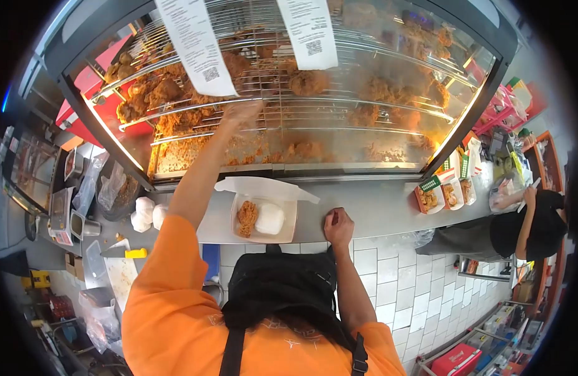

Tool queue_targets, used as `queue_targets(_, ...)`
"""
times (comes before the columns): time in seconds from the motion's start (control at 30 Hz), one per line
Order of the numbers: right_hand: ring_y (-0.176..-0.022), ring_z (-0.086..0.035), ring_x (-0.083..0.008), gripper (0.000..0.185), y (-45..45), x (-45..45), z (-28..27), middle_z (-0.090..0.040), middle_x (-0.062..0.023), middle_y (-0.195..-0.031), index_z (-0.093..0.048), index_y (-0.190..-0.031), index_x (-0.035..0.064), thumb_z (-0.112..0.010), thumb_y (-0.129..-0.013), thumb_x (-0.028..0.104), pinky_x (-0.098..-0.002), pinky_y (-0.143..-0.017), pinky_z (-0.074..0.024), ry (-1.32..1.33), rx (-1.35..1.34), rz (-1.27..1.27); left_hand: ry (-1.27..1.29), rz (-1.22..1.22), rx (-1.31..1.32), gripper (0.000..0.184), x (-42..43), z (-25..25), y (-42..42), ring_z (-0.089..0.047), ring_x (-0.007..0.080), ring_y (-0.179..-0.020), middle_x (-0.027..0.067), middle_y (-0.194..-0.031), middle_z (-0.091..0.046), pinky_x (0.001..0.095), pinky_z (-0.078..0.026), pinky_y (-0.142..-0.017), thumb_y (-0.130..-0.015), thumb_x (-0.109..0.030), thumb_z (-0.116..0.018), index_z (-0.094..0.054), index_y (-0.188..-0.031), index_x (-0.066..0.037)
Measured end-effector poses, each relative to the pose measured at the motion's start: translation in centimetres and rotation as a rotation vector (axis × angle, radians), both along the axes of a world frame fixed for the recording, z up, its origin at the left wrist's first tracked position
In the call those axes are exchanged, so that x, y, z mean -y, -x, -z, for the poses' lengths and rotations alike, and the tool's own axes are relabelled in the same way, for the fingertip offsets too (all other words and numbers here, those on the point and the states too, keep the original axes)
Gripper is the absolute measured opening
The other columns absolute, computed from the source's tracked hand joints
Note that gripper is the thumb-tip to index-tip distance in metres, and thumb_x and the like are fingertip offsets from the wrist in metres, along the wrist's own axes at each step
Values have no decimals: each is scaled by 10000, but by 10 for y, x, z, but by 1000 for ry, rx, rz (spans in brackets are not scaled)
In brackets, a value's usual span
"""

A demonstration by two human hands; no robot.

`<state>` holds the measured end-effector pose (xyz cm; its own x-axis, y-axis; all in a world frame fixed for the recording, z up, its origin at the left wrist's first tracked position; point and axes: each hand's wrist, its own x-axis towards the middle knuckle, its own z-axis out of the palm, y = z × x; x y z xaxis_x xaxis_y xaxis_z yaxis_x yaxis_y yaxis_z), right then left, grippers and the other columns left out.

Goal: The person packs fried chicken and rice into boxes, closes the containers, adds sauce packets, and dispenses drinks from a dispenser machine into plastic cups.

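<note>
Here's the open white cardboard box [290, 225] on the grey metal table [380, 210], golden-brown crispy chicken piece [246, 219] inside, beside a smooth white rounded mound [270, 219].

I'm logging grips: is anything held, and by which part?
The right hand shows nothing held; for the left hand, blurred by the racks, I can't tell.

Orange shirt [170, 301] below the grey counter [320, 217], black apron [279, 285] over it, white box [264, 216] with golden-brown chicken [247, 218] on the counter, red, white and green cartons [450, 193] at its right, pale tiles [386, 276] in a grid below it.
</note>
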<state>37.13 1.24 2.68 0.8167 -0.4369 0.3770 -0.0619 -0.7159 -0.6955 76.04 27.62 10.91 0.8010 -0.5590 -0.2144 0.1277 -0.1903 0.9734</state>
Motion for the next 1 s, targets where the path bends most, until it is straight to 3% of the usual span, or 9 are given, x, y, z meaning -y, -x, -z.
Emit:
queue_targets(0.07,-594,-644,-324,56,-4,0,2,-640,-132,-672,-601,-810,56,-621,-838,100,-419,-568,-522,-13,-14,13,-1116,424,774,626,-6,-67,26,-554,324,-1248,219,-1408,-535,568,-457,-979,-933,-339,-554,-428,-1459,-24)
queue_targets(0.1,-593,-643,-324,60,1,0,1,-638,-131,-669,-599,-806,57,-622,-841,100,-418,-564,-521,-8,-40,10,-1123,433,761,626,-3,-78,45,-554,324,-1248,219,-1408,-535,568,-457,-979,-933,-339,-554,-428,-1459,-24)
queue_targets(0.17,-592,-642,-325,60,3,-2,-2,-636,-130,-668,-598,-806,58,-623,-840,100,-421,-562,-521,2,-40,7,-826,-188,545,567,14,-97,71,-670,349,-951,228,-1102,-688,460,-553,-727,-850,-322,-650,-570,-1332,-34)
queue_targets(0.2,-591,-641,-326,60,0,-1,-4,-634,-128,-667,-596,-807,59,-624,-840,99,-423,-560,-520,17,-32,10,-863,-215,577,567,21,-99,64,-670,349,-949,227,-1100,-688,460,-553,-725,-850,-323,-649,-570,-1332,-34)
queue_targets(0.27,-592,-641,-327,61,1,-2,0,-636,-128,-669,-595,-807,59,-623,-841,101,-426,-561,-520,23,-19,-5,-1051,-101,687,567,31,-91,39,-670,348,-945,225,-1095,-689,460,-553,-722,-850,-324,-648,-569,-1332,-35)
queue_targets(0.37,-593,-641,-330,63,-1,1,3,-636,-128,-671,-590,-807,58,-621,-840,103,-430,-560,-519,47,10,-19,-1127,-75,712,567,37,-90,6,-670,347,-938,223,-1087,-689,459,-553,-717,-851,-326,-646,-567,-1332,-35)
queue_targets(1.0,-587,-633,-350,53,3,0,-3,-632,-147,-671,-597,-823,49,-622,-828,96,-438,-550,-518,64,-19,-30,-1088,-84,739,568,52,-83,10,-671,340,-896,207,-1037,-691,456,-553,-687,-856,-337,-635,-556,-1333,-39)
